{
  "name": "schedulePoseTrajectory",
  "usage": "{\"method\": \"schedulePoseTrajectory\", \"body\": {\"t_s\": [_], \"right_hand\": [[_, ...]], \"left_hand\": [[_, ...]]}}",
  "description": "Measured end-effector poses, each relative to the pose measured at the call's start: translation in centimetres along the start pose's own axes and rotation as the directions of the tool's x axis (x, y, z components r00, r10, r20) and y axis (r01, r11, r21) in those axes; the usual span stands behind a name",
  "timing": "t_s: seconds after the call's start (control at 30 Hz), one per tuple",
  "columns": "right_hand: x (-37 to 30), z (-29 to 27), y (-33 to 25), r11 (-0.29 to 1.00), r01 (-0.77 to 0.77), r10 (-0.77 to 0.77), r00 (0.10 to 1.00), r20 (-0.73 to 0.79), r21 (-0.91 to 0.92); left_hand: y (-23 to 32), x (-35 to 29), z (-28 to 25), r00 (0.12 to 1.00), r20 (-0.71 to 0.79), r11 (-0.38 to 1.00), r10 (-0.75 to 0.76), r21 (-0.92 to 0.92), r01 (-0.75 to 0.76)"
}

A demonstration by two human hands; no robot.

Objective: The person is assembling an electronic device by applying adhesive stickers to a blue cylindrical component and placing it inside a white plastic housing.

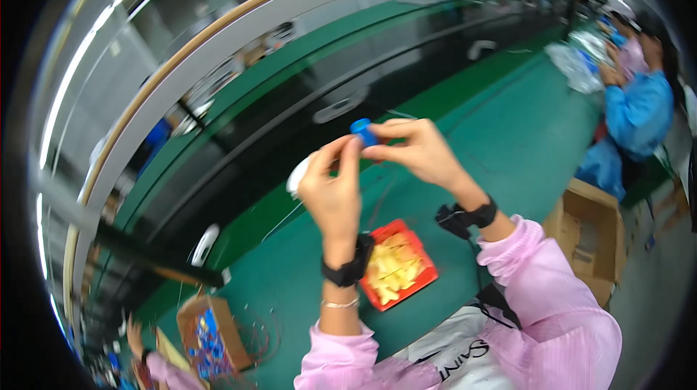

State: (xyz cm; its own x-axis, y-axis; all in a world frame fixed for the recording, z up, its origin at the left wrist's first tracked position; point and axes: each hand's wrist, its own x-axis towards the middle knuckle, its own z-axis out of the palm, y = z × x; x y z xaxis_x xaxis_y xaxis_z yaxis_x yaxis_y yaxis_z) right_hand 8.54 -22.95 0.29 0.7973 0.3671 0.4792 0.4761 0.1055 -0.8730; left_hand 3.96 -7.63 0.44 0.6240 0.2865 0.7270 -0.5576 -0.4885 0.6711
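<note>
Over the green table point(501, 140), my two hands meet at a small blue cylindrical piece point(361, 129). My left hand point(330, 190) pinches its lower left side between thumb and fingers. From the right, my right hand point(420, 149) grips it with thumb and forefinger. What the blue piece is, I cannot make out; the fingers cover part of it. A white rounded thing point(296, 176) shows behind my left hand, and whether it touches the hand is unclear. Below the hands, a red tray point(427, 275) holds several yellow pieces.
A dark conveyor belt point(261, 125) runs along the far side, carrying white objects. At lower left stands a cardboard box point(231, 332) of blue parts and wires, near another person's hand point(135, 338). An open carton point(606, 234), clear plastic bags point(577, 67) and co-workers are at right.
</note>
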Motion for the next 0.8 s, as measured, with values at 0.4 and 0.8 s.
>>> {"method": "schedulePoseTrajectory", "body": {"t_s": [0.4,0.8], "right_hand": [[-2.1,0.8,0.3,0.851,0.356,-0.428,0.897,-0.115,-0.387],[-4.5,0.1,-0.6,0.93,0.017,-0.022,1.0,0.01,0.368]], "left_hand": [[-0.3,0.0,-0.2,0.975,0.151,0.982,-0.163,-0.071,0.175],[1.3,-2.4,-1.3,0.811,0.419,0.747,-0.408,-0.357,0.56]]}}
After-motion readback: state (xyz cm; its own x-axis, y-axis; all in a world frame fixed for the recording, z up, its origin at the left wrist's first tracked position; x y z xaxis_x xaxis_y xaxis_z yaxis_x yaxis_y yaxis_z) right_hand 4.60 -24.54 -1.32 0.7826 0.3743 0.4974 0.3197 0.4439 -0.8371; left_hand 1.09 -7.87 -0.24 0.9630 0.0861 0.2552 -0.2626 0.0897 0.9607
